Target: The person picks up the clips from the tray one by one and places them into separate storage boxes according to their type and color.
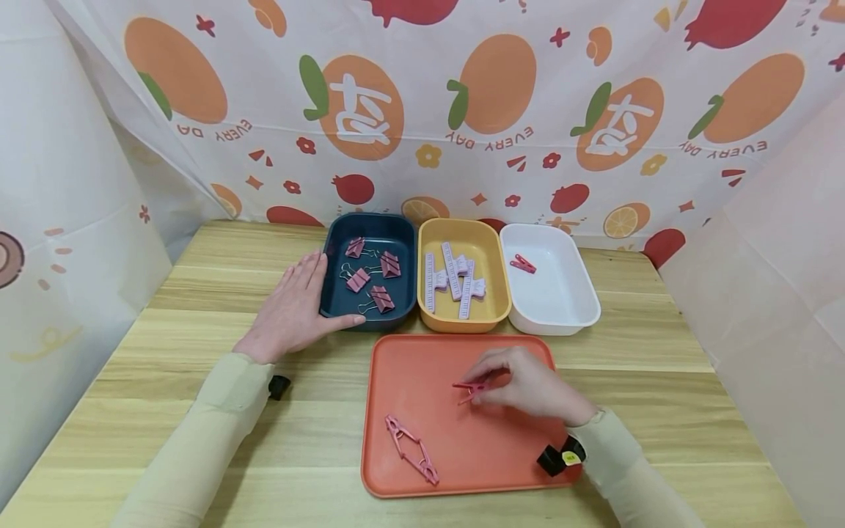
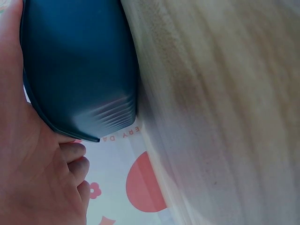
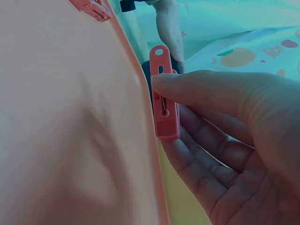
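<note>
Over the orange-red tray (image 1: 442, 367), my right hand (image 1: 528, 385) pinches a red clothespin (image 3: 165, 101) between thumb and fingers. Toward the tray's front left lie two pink-red clothespins (image 1: 411, 449), end to end in a diamond shape. My left hand (image 1: 290, 304) rests against the dark blue box (image 2: 75, 65), fingers extended along its left side and thumb at its front corner. Several dark pink binder clips (image 1: 381, 299) lie inside that box. In the yellow box (image 1: 490, 242) are lilac ruler-like clips (image 1: 467, 292); the white box (image 1: 557, 293) holds one red clothespin (image 1: 523, 264).
The three boxes stand side by side behind the tray on a wooden table (image 1: 310, 433). A fruit-printed cloth (image 1: 422, 169) hangs along the back, and pale cloth covers both sides. Black wrist devices (image 1: 561, 456) sit by the sleeves.
</note>
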A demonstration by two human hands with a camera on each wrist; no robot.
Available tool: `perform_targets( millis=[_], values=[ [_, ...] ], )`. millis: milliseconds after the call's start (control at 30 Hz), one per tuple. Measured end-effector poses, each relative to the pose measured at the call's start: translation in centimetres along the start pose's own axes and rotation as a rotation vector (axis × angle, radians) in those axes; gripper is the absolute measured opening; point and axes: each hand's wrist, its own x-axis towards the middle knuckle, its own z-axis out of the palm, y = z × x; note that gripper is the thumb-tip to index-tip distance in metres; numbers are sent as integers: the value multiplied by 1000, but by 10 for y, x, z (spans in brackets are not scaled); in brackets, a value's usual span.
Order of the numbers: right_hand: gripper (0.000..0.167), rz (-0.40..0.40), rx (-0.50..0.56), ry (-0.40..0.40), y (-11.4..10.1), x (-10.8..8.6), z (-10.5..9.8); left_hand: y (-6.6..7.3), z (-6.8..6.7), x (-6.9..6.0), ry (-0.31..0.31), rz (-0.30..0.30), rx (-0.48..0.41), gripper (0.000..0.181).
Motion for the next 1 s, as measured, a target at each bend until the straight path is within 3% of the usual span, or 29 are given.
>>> perform_targets(
  millis=[567, 800, 1000],
  values=[
    [29, 9, 30, 65, -6, 0, -16, 0, -1, 2, -3, -3, -3, 135],
    [29, -55, 27, 92, -4, -1, -24, 0, -1, 1, -3, -3, -7, 135],
    [31, -13, 45, 132, -4, -4, -30, 0, 0, 1, 0, -1, -3, 134]
  ],
)
